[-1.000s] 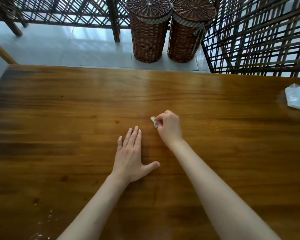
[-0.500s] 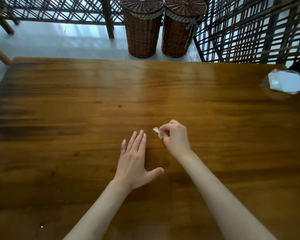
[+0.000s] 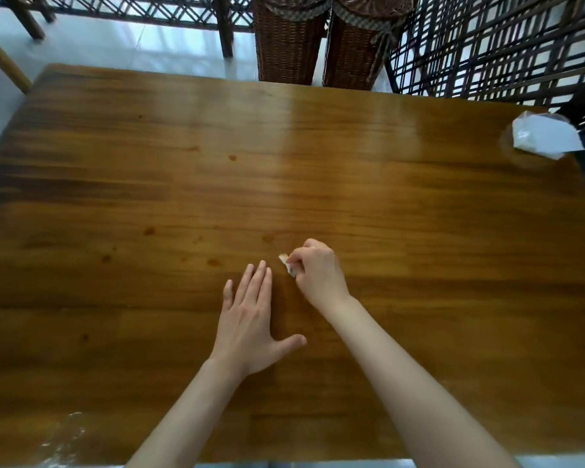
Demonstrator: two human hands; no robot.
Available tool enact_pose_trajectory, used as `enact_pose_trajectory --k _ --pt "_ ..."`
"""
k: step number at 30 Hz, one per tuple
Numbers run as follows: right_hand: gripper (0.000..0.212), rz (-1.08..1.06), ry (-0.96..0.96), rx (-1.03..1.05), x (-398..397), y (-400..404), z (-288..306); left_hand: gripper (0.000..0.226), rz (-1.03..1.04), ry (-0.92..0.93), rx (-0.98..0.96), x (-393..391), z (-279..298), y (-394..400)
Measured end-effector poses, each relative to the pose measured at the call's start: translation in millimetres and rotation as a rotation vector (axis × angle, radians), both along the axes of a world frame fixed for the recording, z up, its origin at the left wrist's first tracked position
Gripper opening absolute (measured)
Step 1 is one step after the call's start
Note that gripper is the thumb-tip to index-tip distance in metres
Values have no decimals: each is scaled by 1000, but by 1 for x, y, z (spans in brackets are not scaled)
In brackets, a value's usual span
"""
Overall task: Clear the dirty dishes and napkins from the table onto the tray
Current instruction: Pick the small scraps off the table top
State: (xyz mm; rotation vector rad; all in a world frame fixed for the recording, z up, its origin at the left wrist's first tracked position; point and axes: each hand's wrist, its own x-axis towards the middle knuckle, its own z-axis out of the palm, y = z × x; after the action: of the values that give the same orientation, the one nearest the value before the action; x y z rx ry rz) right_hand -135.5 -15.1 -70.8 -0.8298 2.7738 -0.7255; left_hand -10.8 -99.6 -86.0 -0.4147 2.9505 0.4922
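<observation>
My right hand (image 3: pixel 318 273) is curled round a small crumpled white napkin scrap (image 3: pixel 287 264), which pokes out at the fingertips just above the wooden table (image 3: pixel 419 214). My left hand (image 3: pixel 252 319) lies flat on the table with straight fingers and the thumb spread, a short way left of and nearer than the right hand. Small reddish spots (image 3: pixel 213 262) mark the wood left of the hands. No tray or dishes are in view.
A pack of white napkins in clear plastic (image 3: pixel 546 138) lies at the table's far right edge. Two wicker baskets (image 3: pixel 325 42) stand on the floor beyond the far edge, with dark lattice screens behind. A wet patch (image 3: pixel 61 437) glistens at the near left.
The view has shifted, so the table's far edge sits lower and the hands lower in frame. My right hand keeps its hold on the scrap; my left hand stays flat.
</observation>
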Motion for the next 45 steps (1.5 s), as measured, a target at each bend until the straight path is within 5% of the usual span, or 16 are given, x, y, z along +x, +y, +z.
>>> enact_pose_trajectory --k 10,17,24,38,45 --pt "13 116 -20 -7 58 31 2 112 -3 22 -29 17 -5 6" --pt "18 -196 -25 -37 26 34 2 115 19 8 -34 49 -6 8" --pt "16 29 -62 -27 85 29 0 112 12 28 -24 55 -5 4" --pt "17 -540 5 -33 105 73 -4 111 71 81 -7 103 4 -46" --pt "20 -486 -54 -49 171 0 0 112 54 5 -15 144 -1 -85"
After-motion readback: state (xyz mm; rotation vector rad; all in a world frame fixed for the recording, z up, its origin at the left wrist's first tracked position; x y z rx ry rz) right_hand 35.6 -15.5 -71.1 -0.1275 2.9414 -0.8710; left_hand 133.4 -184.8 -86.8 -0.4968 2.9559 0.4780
